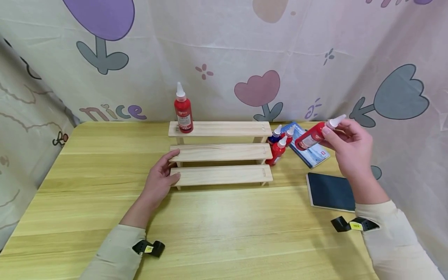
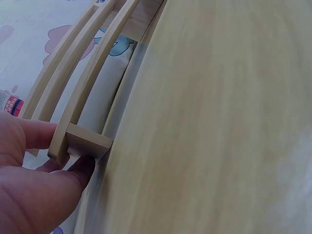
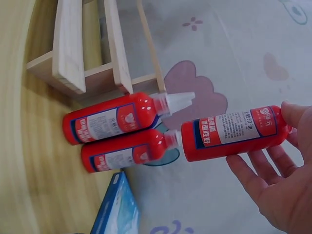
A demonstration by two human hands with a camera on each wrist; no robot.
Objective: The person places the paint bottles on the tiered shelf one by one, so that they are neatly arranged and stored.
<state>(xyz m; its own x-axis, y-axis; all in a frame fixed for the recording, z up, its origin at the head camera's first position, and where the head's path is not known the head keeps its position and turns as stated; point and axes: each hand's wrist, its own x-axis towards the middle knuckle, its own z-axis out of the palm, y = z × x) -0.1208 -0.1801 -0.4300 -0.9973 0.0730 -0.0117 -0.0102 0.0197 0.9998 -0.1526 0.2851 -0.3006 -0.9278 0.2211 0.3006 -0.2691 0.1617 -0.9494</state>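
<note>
A three-tier wooden step shelf (image 1: 224, 152) stands on the table. My left hand (image 1: 159, 179) grips its left end, the thumb at the lowest tier and the fingers by the middle one. In the right wrist view, a red squeeze bottle (image 3: 234, 132) with a label is in the fingers of my right hand (image 3: 280, 180). The head view shows it tilted in the air, its white nozzle pointing up right. Another red bottle (image 1: 183, 112) is upright at the top tier's left end. Two red bottles (image 3: 109, 119) stand beside the shelf's right end with a blue bottle (image 1: 273, 137).
A light-blue booklet (image 1: 316, 155) lies right of the grouped bottles. Nearer, a dark notebook (image 1: 329, 192) lies partly behind my right forearm. A patterned curtain (image 1: 210, 46) hangs behind the wooden table (image 1: 224, 229).
</note>
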